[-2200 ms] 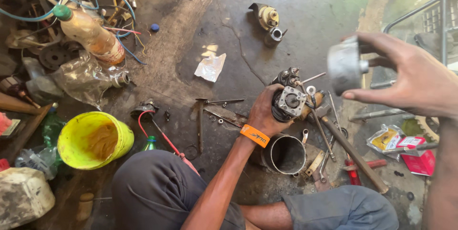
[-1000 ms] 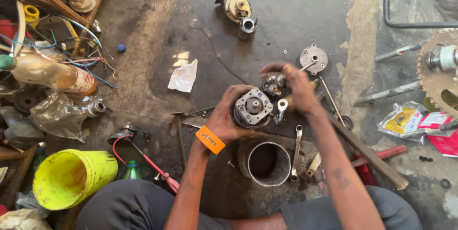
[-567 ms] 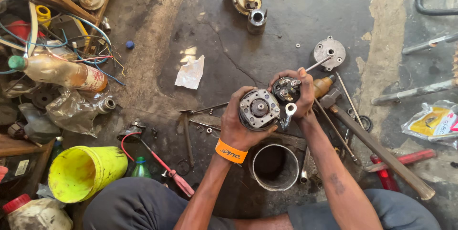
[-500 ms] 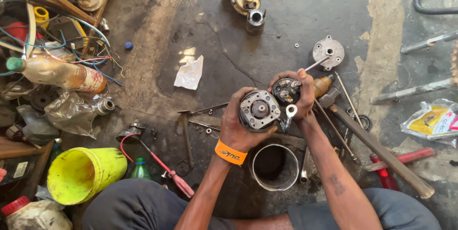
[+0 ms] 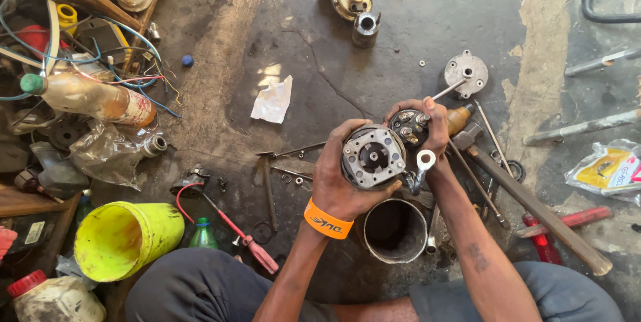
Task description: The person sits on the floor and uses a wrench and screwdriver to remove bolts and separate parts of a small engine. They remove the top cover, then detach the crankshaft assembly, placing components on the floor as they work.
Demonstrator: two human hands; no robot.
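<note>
Two hands are clasped around one grey motor assembly [image 5: 374, 157], held up above the stained concrete floor [image 5: 414, 21]. The left hand [image 5: 340, 178], with an orange wristband [image 5: 327, 218] on its wrist, is curled tight round the round end housing. The right hand [image 5: 434, 125] is closed over the smaller dark cylinder [image 5: 407, 125] beside it. An open metal sleeve [image 5: 395, 230] is stood just below the hands. A yellow bucket [image 5: 127, 238] is tipped over well to the left.
</note>
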